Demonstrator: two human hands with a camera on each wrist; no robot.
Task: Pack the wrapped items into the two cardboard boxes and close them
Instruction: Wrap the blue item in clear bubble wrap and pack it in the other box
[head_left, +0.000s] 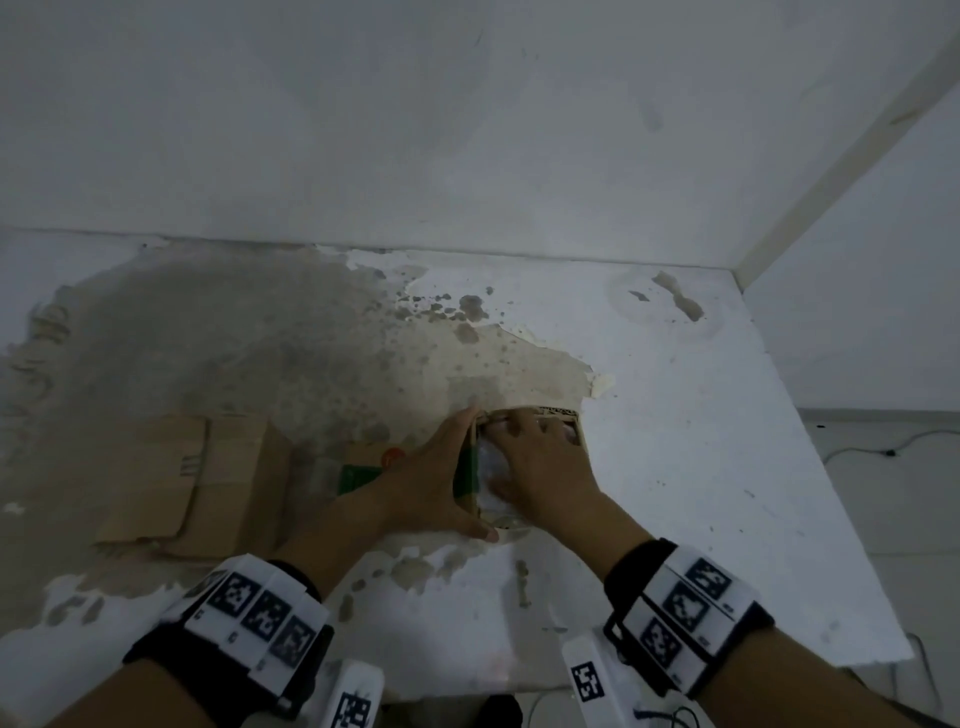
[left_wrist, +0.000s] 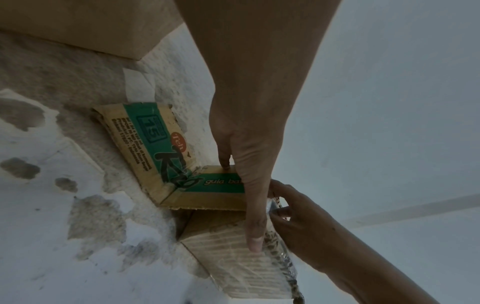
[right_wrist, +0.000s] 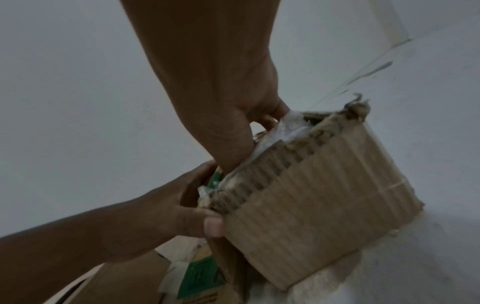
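A person packs 1 small cardboard box (head_left: 576, 423) standing near the middle of a worn white table (head_left: 727, 415). The left hand (head_left: 436, 483) steadies the box's left wall, thumb stretched along its near corner and fingers straight against the side. The right hand (head_left: 540, 467) reaches into the open top, fingers curled on a wrapped item (head_left: 491, 467) in clear plastic; how firmly it grips is hard to tell in the dim light. A printed flap (left_wrist: 166, 156) lies folded outward to the left. A 2nd, flattened box (head_left: 187, 478) rests toward the table's left edge. Pressing the item down evenly while bracing the wall should keep the flaps free to close.
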